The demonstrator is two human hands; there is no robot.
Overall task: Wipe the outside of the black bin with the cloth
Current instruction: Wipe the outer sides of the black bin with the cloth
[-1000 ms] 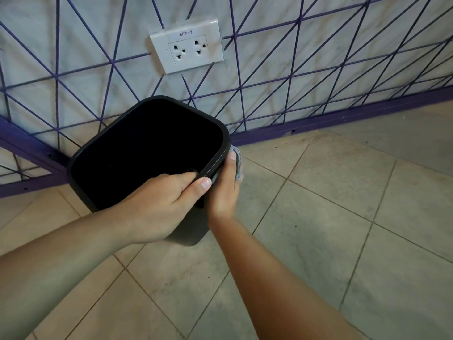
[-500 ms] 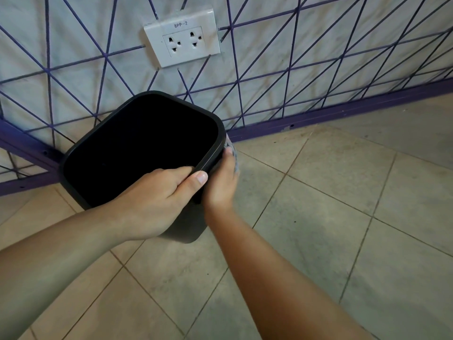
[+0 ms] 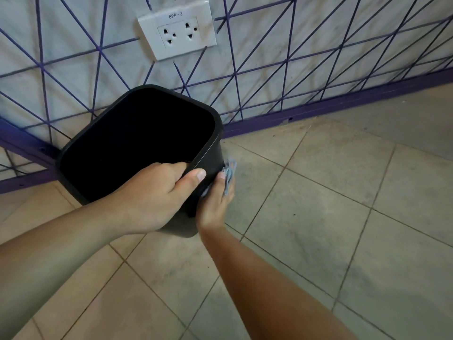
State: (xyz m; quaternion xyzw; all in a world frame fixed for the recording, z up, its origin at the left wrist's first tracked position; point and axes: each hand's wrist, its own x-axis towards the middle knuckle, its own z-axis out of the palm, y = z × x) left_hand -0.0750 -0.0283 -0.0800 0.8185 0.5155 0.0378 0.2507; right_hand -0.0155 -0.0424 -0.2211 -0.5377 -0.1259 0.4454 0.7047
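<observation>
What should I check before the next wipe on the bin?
1. Left hand grips the black bin at its rim: ok.
2. Cloth sits between the right hand and the bin's outer side: ok.
3. Cloth clean enough: cannot tell, mostly hidden.
4. Bin tipped so its side is reachable: ok, it leans toward the person.
5. Wall socket away from the cloth: ok.
6. Far sides of the bin wiped: cannot tell.

Under me is a beige tiled floor [image 3: 306,217]; my black bin [image 3: 210,155] sits tilted by the purple skirting [image 3: 318,109].
</observation>
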